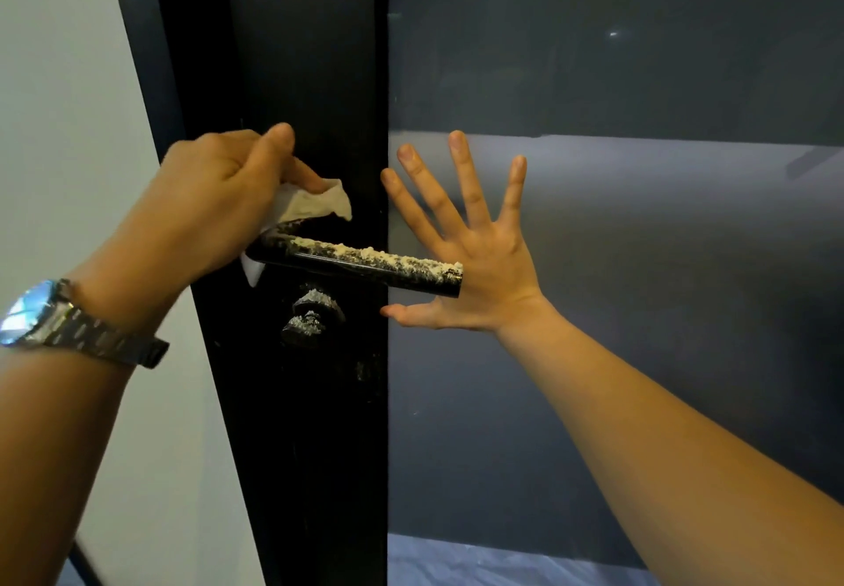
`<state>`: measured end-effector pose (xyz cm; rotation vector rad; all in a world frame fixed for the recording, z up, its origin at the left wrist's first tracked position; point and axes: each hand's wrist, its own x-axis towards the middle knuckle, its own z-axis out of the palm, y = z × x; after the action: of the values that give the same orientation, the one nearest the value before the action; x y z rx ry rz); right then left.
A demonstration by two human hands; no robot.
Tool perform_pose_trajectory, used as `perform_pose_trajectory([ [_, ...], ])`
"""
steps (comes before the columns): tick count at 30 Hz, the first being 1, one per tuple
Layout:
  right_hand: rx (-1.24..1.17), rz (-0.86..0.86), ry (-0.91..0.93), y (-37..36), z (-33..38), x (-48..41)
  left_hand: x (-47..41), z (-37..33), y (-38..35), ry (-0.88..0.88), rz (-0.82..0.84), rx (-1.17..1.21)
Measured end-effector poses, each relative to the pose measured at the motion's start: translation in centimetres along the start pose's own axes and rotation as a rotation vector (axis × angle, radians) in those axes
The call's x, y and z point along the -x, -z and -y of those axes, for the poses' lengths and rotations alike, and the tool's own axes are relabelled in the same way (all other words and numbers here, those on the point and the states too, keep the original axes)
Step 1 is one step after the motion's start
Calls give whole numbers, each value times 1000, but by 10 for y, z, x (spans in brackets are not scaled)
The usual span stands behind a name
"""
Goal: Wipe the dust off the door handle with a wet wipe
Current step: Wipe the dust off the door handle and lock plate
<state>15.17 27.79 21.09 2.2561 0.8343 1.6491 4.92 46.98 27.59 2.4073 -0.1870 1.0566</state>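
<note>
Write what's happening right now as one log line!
left hand: pressing crumpled white wet wipe on dusty black lever door handle | right hand: open, flat on grey glass panel | dust: mostly remaining

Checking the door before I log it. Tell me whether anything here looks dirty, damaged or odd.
The door handle carries a thick crust of pale dust along its top, and the lock knob below is speckled too. The wet wipe in the left hand is already stained. No damage shows.

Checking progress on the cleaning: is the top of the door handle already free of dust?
No: pale dust still coats most of the door handle, while the left hand presses the wet wipe at its base end.
</note>
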Motion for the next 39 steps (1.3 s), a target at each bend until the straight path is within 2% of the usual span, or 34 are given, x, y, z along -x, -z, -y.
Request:
perform_pose_trajectory([
  [4, -3, 0, -1, 0, 1, 0, 8, -4, -13, -179, 51, -77],
  [8, -3, -2, 3, -1, 0, 1, 3, 1, -8, -86, -13, -39],
  [10, -5, 1, 1, -2, 0, 0, 5, -2, -11, -133, -15, -90],
  [14, -4, 8, 1, -2, 0, 0, 5, -11, -17, -213, 89, -189],
  [16, -5, 10, 2, -2, 0, 1, 3, -9, -14, -175, 88, -162],
  [21, -9, 5, 0, -3, 1, 0, 7, -1, -11, 39, -68, -124],
  [27, -9, 3, 2, -4, 0, 0, 0, 4, -8, 296, -59, -126],
  [30, -14, -7, 5, -3, 1, 0, 0, -2, -8, 132, -73, -187],
  [33, -11, -6, 4, -2, 0, 0, 0, -12, -8, -48, -2, -220],
  [35, -3, -3, 3, -1, 1, 1, -2, -11, -6, -8, 10, -226],
  [39, 18, 0, 4, -2, 1, 0, -3, -5, -4, 191, -45, -156],
])
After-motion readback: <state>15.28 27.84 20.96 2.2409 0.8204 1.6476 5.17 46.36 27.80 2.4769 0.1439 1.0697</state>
